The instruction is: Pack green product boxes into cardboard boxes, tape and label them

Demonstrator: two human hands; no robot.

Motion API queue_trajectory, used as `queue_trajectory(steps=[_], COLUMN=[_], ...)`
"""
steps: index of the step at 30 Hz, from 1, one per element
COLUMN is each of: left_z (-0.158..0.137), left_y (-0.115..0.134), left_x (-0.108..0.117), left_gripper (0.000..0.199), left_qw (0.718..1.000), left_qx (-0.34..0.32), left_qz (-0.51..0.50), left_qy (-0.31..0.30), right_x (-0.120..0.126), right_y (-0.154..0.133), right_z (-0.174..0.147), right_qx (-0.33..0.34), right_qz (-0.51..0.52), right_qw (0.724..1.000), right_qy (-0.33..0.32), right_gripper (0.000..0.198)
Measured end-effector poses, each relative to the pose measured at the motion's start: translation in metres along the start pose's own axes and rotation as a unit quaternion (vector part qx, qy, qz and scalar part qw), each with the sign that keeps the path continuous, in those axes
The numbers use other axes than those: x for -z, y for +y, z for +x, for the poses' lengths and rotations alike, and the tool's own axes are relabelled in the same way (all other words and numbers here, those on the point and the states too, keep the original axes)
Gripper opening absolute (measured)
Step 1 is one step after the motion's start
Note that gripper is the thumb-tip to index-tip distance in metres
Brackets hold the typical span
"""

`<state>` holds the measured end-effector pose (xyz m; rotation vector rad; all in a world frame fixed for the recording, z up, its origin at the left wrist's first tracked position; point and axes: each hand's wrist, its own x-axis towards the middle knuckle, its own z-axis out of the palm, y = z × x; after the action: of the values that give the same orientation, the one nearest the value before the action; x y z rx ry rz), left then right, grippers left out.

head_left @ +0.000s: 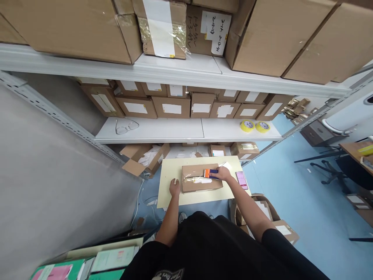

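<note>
A taped cardboard box (202, 186) lies on a pale yellow board (169, 194), its top crossed by clear tape and bearing a white label. My right hand (223, 173) is closed round the dark blue handle of a scraper (211, 173). The scraper's orange head is over the top of the box, near the label; whether it touches the cardboard, I cannot tell. Just off the box's left end is my left hand (174, 188), its fingers curled together. Something small and pale shows at those fingertips, too small to name.
A phone (241, 180) lies at the board's right edge. Glasses (127, 127) and two yellow tape rolls (247, 125) rest on the shelf (175, 130) ahead. An open carton (145, 159) stands left, more cartons (284, 230) lower right.
</note>
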<state>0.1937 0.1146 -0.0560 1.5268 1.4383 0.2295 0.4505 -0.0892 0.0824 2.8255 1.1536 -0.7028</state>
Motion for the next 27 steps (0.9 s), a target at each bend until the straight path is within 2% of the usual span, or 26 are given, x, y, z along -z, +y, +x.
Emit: queue_trajectory(steps=[6, 10, 15, 20, 27], left_z=[-0.003, -0.006, -0.020, -0.039, -0.038], left_y=[0.024, 0.034, 0.031, 0.031, 0.035], left_x=[-0.010, -0.017, -0.020, -0.039, -0.044], left_gripper=[0.055, 0.061, 0.059, 0.060, 0.060], left_qw=[0.994, 0.991, 0.987, 0.983, 0.981], left_qx=[-0.088, -0.096, -0.113, -0.115, -0.109], left_qz=[0.048, 0.072, 0.091, 0.125, 0.142], left_qy=[-0.039, -0.057, -0.062, -0.072, -0.078], right_x=[0.011, 0.019, 0.019, 0.014, 0.013], right_y=[-0.010, -0.007, 0.008, 0.030, 0.060], right_z=[0.002, -0.001, -0.008, -0.016, -0.026], right_qx=[-0.007, -0.011, 0.017, 0.015, 0.036], right_qz=[0.010, 0.025, 0.028, 0.027, 0.048], right_qw=[0.999, 0.999, 0.999, 0.998, 0.997], right_qy=[-0.038, -0.035, -0.039, -0.047, -0.043], right_gripper=[0.057, 0.065, 0.069, 0.066, 0.062])
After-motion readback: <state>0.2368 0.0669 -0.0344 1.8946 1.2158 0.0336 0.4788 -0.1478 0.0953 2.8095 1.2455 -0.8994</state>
